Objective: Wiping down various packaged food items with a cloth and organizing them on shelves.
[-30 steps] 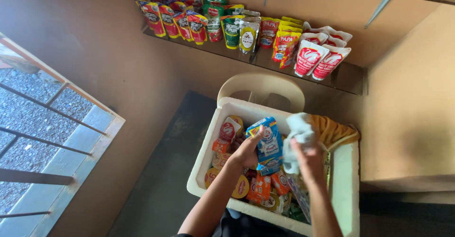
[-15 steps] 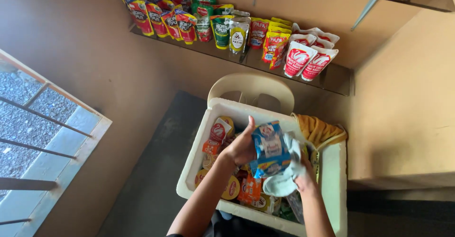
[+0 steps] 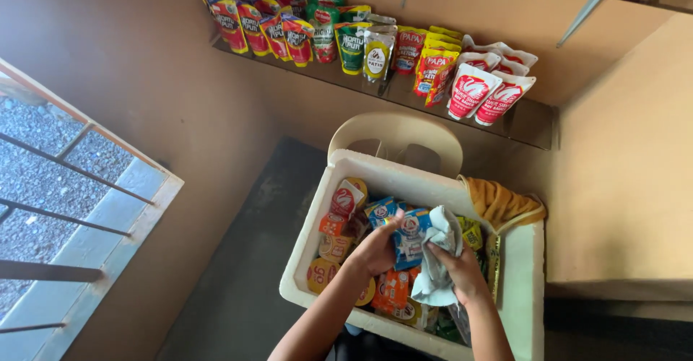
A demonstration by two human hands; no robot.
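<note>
Left hand [image 3: 377, 249] closed round small blue-white packet [image 3: 410, 236], held above white foam box [image 3: 361, 167] of sachets; right hand [image 3: 462, 274] grips grey cloth [image 3: 440, 256] pressed against packet, apparently wiping it.

Left hand [image 3: 377, 249] curled shut, forearm angled up; right hand [image 3: 462, 271] fisted close beside it.

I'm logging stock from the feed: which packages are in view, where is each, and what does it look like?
Blue packet: held by left hand, over the box, flat, blue and white.
Grey cloth: in right hand, against the packet.
Box sachets: loose in white box, red, orange, yellow.
Red pouches: shelf, left end, upright.
Green pouches: shelf, middle.
White-red pouches: shelf, right end.
</note>
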